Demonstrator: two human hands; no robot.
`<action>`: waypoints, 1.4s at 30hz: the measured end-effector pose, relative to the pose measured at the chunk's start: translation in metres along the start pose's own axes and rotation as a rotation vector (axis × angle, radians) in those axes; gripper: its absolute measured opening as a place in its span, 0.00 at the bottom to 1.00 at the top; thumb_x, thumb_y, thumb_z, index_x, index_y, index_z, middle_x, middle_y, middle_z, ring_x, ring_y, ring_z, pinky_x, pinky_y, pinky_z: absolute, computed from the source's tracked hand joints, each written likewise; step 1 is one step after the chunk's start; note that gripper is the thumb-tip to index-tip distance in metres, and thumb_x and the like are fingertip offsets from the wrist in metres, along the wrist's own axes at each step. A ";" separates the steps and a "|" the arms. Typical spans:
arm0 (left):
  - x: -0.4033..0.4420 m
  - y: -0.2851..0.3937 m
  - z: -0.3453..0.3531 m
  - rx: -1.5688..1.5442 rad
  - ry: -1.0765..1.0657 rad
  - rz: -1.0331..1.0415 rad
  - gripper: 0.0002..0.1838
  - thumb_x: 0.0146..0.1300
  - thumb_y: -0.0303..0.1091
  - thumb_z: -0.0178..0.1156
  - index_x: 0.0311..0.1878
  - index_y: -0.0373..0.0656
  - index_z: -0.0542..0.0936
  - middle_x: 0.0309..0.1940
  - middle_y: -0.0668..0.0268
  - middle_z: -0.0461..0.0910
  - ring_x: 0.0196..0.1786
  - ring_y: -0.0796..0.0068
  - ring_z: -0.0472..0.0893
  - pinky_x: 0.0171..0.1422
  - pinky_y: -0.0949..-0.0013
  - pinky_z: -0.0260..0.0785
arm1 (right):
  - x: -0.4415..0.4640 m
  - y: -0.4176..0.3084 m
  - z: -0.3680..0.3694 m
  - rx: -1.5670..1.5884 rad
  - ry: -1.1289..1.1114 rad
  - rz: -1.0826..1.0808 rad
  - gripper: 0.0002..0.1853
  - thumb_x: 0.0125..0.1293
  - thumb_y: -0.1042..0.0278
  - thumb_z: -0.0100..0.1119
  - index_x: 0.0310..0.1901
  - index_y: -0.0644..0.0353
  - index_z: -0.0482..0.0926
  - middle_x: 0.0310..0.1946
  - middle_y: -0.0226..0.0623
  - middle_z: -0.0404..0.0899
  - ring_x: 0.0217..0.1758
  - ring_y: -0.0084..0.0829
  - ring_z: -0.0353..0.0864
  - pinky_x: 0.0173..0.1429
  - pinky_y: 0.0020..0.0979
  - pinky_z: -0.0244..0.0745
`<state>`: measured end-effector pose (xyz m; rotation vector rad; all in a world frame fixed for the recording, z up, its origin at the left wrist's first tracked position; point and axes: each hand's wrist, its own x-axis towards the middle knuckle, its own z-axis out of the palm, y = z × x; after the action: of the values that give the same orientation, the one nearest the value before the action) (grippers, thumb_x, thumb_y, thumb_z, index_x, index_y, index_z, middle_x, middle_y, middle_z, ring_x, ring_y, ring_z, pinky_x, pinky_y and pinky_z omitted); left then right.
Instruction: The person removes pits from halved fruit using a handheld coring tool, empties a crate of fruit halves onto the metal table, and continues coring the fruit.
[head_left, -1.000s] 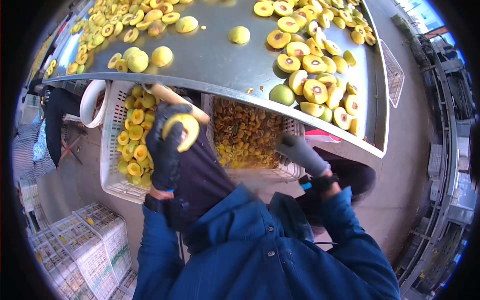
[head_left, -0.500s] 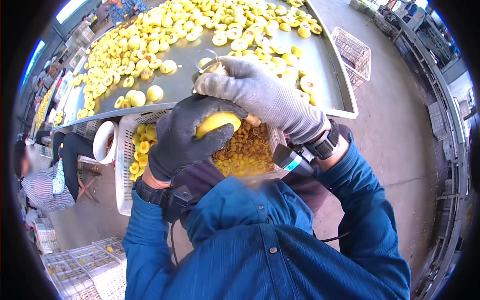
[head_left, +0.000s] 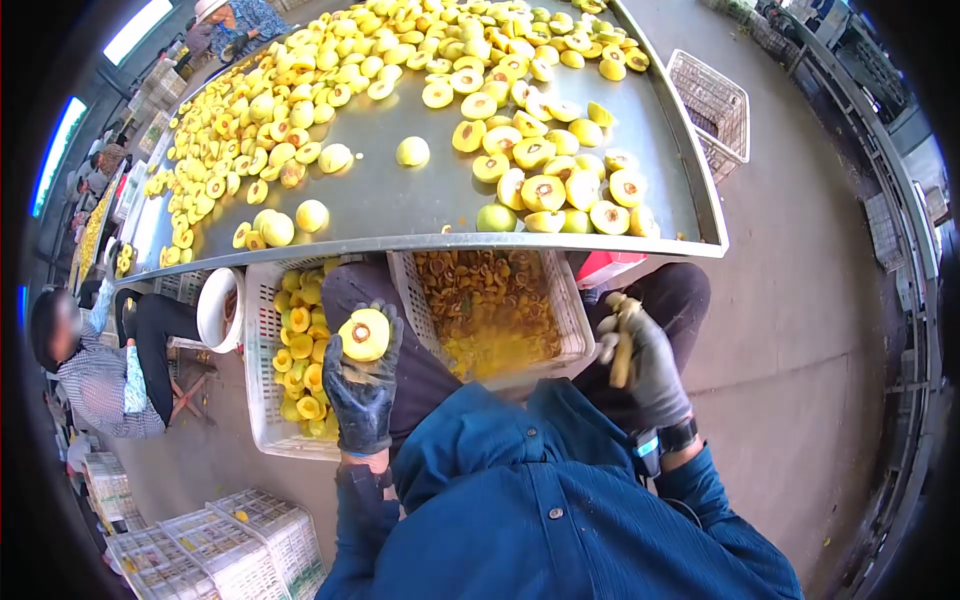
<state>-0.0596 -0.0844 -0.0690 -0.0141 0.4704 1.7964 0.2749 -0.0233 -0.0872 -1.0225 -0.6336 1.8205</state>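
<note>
In my gloved left hand, palm turned up, rests a yellow peach half, its cut face and reddish pit hollow towards me. That hand is beside a white crate of yellow peach halves. My right hand, in a grey glove, is closed around a wooden-handled tool over my right thigh; its working end is hard to make out. Between my knees, below the table edge, stands a white crate with brown pits and yellow scraps.
A metal table ahead carries many peach halves. A white bucket hangs near the left crate. Further left sits another person; one more works at the far side. Stacked crates stand lower left, an upturned-looking crate right.
My hands were together over the table edge, the left wrapped around the yellow peach. They have parted and come down, the left showing the cut face, the right with the tool off to the right.
</note>
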 end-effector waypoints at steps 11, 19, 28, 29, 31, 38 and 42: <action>0.031 -0.012 -0.012 0.166 -0.046 -0.036 0.29 0.76 0.49 0.44 0.69 0.35 0.64 0.64 0.49 0.71 0.60 0.54 0.76 0.60 0.56 0.76 | -0.022 0.067 0.004 -0.300 -0.183 0.521 0.16 0.72 0.60 0.54 0.50 0.65 0.73 0.28 0.32 0.78 0.24 0.20 0.75 0.30 0.21 0.73; 0.046 -0.008 -0.036 -0.002 -0.007 -0.072 0.28 0.75 0.48 0.46 0.66 0.34 0.67 0.60 0.49 0.74 0.60 0.52 0.76 0.63 0.54 0.74 | -0.011 -0.011 0.021 -0.692 -0.129 0.352 0.16 0.73 0.57 0.53 0.50 0.61 0.76 0.25 0.29 0.76 0.19 0.16 0.71 0.22 0.19 0.66; 0.033 -0.035 0.015 0.645 -0.248 0.277 0.24 0.73 0.42 0.51 0.68 0.42 0.67 0.64 0.57 0.70 0.64 0.57 0.73 0.65 0.52 0.72 | -0.027 -0.128 0.052 -0.649 0.320 -0.647 0.15 0.70 0.65 0.54 0.50 0.69 0.74 0.21 0.30 0.72 0.14 0.15 0.63 0.17 0.18 0.55; 0.030 -0.042 0.018 0.435 -0.225 0.168 0.25 0.74 0.42 0.49 0.69 0.42 0.66 0.65 0.58 0.70 0.63 0.58 0.73 0.63 0.53 0.74 | -0.042 -0.137 0.047 -0.681 0.401 -0.684 0.16 0.70 0.64 0.55 0.51 0.69 0.75 0.20 0.29 0.71 0.14 0.15 0.62 0.17 0.18 0.54; 0.036 -0.031 0.009 0.191 -0.335 -0.161 0.28 0.75 0.44 0.45 0.71 0.37 0.63 0.65 0.58 0.70 0.63 0.59 0.73 0.63 0.53 0.74 | -0.071 -0.151 0.031 -0.715 0.515 -0.746 0.18 0.69 0.62 0.56 0.52 0.69 0.75 0.19 0.27 0.69 0.13 0.14 0.61 0.17 0.19 0.53; 0.028 -0.082 0.040 0.342 -0.289 -0.333 0.30 0.76 0.47 0.39 0.73 0.38 0.59 0.66 0.55 0.69 0.67 0.54 0.71 0.67 0.50 0.70 | -0.107 -0.130 -0.011 -0.556 0.611 -0.715 0.15 0.68 0.64 0.60 0.50 0.67 0.77 0.20 0.29 0.73 0.14 0.14 0.65 0.17 0.18 0.57; 0.013 -0.093 0.087 0.331 -0.208 -0.238 0.26 0.75 0.37 0.46 0.72 0.40 0.60 0.64 0.53 0.70 0.62 0.55 0.75 0.62 0.52 0.75 | -0.080 -0.102 0.012 -0.457 0.442 -0.502 0.11 0.68 0.68 0.60 0.47 0.63 0.77 0.22 0.29 0.75 0.19 0.15 0.70 0.21 0.18 0.63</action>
<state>0.0438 -0.0259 -0.0212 0.3310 0.5852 1.4525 0.3303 -0.0504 0.0273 -1.3648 -0.9481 0.9886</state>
